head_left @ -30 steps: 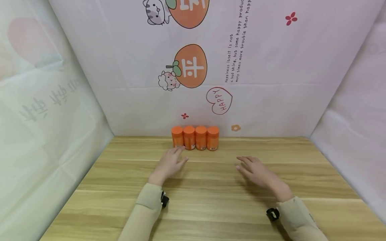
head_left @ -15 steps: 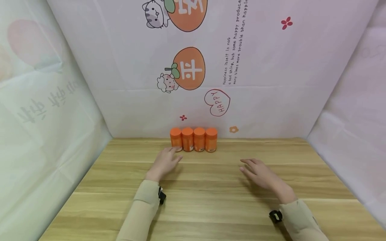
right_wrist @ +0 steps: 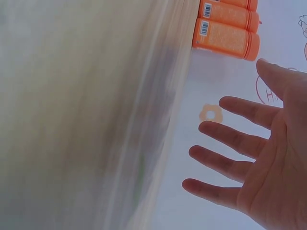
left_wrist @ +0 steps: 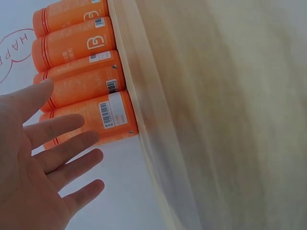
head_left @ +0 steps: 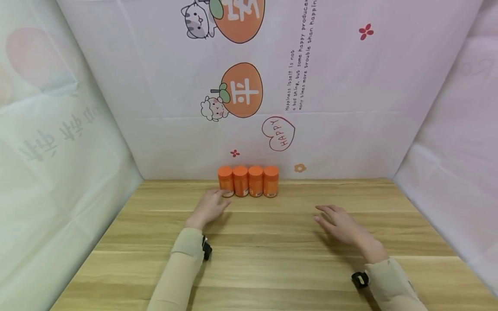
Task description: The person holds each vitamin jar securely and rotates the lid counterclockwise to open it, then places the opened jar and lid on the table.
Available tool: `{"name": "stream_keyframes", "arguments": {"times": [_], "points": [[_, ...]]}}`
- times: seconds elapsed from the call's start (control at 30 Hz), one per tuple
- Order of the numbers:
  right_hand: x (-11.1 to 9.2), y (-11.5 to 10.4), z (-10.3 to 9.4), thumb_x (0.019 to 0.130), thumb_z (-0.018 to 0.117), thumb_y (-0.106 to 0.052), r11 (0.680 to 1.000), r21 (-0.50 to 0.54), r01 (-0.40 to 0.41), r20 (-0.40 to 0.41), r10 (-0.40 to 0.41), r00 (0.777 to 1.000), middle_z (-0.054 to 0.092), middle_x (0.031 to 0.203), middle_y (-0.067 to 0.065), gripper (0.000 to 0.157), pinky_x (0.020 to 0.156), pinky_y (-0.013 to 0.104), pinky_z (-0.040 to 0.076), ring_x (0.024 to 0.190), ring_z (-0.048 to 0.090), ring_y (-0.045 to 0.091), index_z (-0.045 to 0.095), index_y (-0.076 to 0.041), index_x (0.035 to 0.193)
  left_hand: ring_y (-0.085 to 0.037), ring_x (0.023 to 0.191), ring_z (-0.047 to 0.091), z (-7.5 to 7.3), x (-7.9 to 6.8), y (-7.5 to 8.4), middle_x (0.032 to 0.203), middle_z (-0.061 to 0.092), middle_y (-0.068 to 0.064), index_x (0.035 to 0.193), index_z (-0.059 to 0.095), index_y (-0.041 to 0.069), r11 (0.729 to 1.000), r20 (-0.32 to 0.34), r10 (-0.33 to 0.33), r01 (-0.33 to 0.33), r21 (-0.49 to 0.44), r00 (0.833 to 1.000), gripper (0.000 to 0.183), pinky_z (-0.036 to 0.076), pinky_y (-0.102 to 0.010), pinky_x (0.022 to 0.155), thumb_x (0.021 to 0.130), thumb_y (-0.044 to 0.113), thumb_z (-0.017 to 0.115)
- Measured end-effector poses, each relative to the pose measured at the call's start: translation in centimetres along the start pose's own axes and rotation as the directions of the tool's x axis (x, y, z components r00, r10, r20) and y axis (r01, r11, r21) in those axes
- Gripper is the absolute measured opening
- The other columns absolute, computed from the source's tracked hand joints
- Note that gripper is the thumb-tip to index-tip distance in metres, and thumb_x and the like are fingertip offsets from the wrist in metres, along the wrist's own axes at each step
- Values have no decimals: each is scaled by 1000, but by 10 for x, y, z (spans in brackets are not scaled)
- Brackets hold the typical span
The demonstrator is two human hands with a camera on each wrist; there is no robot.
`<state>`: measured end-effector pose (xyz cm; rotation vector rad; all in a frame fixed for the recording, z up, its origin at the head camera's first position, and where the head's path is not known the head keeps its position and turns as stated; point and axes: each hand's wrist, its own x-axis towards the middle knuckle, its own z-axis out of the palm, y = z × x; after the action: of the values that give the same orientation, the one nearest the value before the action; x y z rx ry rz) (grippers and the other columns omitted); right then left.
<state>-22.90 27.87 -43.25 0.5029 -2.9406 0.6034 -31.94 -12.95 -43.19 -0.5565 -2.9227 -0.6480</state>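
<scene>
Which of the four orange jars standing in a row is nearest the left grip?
The leftmost jar in the head view: the left grip partly covers its lower front there, while the other three jars stand farther right, uncovered.

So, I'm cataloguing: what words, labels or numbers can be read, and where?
"HAPPY": red heart on the back sheet.
"Happiness itself is not a bad thing, but some happy produce… many times more trouble than happin…": same sheet, cut off.
Drawn fruits: lower apparently "平", upper cut off.
Jars: logo and barcodes; print unreadable.
Side sheets: faint characters, unreadable.
</scene>
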Motion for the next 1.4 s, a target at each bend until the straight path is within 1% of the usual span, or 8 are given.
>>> {"name": "stream_keyframes", "arguments": {"times": [0.17,0.33,0.5,0.6,0.7,0.93,1.1,1.4], "points": [[-1,4,-1,99,45,-37,1000,3,-3,-12,3,1000,46,134,30,52,97,63,35,122,43,49,46,-1,137,-35,129,44,1,5,-5,137,51,-18,135,50,4,1000,-3,-9,9,-7,1000,53,33,-49,108,95,38,53],[-1,8,-1,100,45,-37,1000,12,-6,-15,6,1000,47,133,30,52,97,63,35,121,44,49,46,-1,137,-33,121,52,1,9,-9,130,57,-17,132,53,4,1000,-11,-16,16,-26,1000,47,39,-49,102,95,34,54],[-3,15,-2,100,44,-38,1000,9,-22,-8,23,1000,46,134,30,53,97,63,35,122,43,49,45,-1,138,-32,113,57,0,11,-13,123,61,-18,125,58,3,994,-1,-75,75,-75,997,48,45,-47,96,95,40,53],[-4,18,-2,100,43,-39,1000,3,-22,-16,22,1000,46,134,30,53,98,63,34,122,43,49,46,-1,137,-34,115,56,-1,12,-15,126,59,-20,129,53,-1,989,11,-116,117,-91,993,55,44,-47,97,95,43,52],[-5,19,-5,100,43,-38,1000,3,-30,-17,30,999,46,134,31,53,98,64,34,122,43,50,45,0,137,-36,118,53,-1,14,-16,130,54,-23,135,45,-4,984,23,-142,144,-106,990,61,42,-48,99,95,40,54],[-9,22,-10,100,43,-37,999,11,-44,-21,45,999,45,134,31,52,96,64,35,121,43,51,45,0,138,-39,135,36,-1,21,-17,146,37,-25,145,29,-5,970,58,-170,178,-164,984,74,30,-51,109,94,42,55],[-11,25,-12,100,44,-37,999,13,-46,-40,46,998,48,132,31,52,95,64,36,119,45,51,46,0,136,-38,134,37,2,26,-17,147,36,-23,147,27,-1,954,72,-188,200,-224,980,76,31,-52,108,92,42,58],[-13,34,-12,101,40,-41,997,32,-69,-18,69,997,45,134,32,57,95,66,34,121,42,52,43,0,139,-37,133,39,8,33,-19,146,39,-22,146,30,1,924,80,-225,239,-298,971,75,33,-52,106,91,42,59]]}}
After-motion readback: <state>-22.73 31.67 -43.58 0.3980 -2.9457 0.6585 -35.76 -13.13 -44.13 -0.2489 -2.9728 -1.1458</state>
